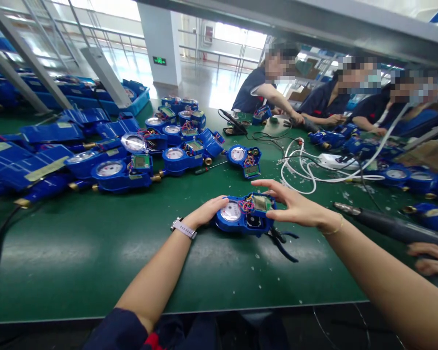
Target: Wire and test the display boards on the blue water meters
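Observation:
A blue water meter (229, 224) lies on the green bench before me, with its round white dial to the left. On its right half the casing is uncovered, showing coloured wires and a small circuit board with a display (261, 202). My left hand (209, 211) grips the meter's left end, its fingers partly hidden behind the dial. Over the right end curves my right hand (294, 204), fingers and thumb apart around the display; whether it touches is unclear. Dark-handled pliers (284, 247) lie beside the meter's right end, partly beneath it.
Several blue meters (109, 170) crowd the left and back. A screwdriver (204, 170) lies behind my meter. White cables and a power strip (337, 161) spread at right. Another person's hand (432, 257) is near a black heat-gun-like tool (390, 226). Co-workers sit beyond.

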{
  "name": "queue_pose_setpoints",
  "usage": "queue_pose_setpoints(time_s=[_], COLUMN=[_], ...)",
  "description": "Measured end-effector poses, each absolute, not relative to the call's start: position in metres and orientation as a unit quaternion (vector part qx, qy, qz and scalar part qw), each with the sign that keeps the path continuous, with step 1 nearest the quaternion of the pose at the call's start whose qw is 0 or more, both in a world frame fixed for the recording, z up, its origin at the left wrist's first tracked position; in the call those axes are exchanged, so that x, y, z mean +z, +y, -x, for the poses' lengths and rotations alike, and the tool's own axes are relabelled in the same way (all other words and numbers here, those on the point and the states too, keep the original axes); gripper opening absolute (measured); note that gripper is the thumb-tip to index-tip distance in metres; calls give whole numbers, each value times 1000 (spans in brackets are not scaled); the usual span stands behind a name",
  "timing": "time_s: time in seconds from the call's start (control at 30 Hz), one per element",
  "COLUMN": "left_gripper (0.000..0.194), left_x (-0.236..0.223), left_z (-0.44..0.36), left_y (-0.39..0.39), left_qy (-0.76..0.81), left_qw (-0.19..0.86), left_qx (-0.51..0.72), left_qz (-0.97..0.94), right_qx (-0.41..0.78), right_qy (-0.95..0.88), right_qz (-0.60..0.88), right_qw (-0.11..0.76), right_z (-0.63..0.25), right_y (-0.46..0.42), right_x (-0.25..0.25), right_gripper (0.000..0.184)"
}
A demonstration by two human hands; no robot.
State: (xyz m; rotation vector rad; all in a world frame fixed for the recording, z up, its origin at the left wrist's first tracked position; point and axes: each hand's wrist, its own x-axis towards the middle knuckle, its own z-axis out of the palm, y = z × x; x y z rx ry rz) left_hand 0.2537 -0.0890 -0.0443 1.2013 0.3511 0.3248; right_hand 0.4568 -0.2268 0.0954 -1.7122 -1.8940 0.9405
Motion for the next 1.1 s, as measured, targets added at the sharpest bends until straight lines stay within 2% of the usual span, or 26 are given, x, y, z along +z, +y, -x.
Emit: queue_pose_setpoints(time_s=[0.17,0.43,0.63,0.73,0.83,0.93,1.03,1.1], left_gripper=[63,65,62,61,64,65,64,71], left_x=[-45,-41,-45,-48,-47,-44,-46,-51], left_z=[-252,-250,-250,-251,-251,-247,-241,-237], left_y=[-90,-90,-91,-92,-96,-106,-119,-129], left_qy=[175,181,162,156,170,182,197,203], left_qw=[782,785,789,788,795,804,777,756], left_qx=[169,156,164,175,177,165,172,179], left_qz=[-573,-571,-569,-569,-554,-542,-573,-596], right_qx=[370,315,286,283,255,299,374,402], right_qy=[-700,-747,-741,-693,-590,-419,-292,-232], right_qz=[578,572,595,634,682,698,645,603], right_qw=[194,126,122,194,347,498,599,649], right_z=[-455,-459,-471,-470,-455,-431,-414,-409], right_y=[-217,-223,-232,-250,-268,-276,-272,-264], right_x=[92,96,80,59,26,-7,-24,-26], right_gripper=[77,88,80,76,82,93,84,75])
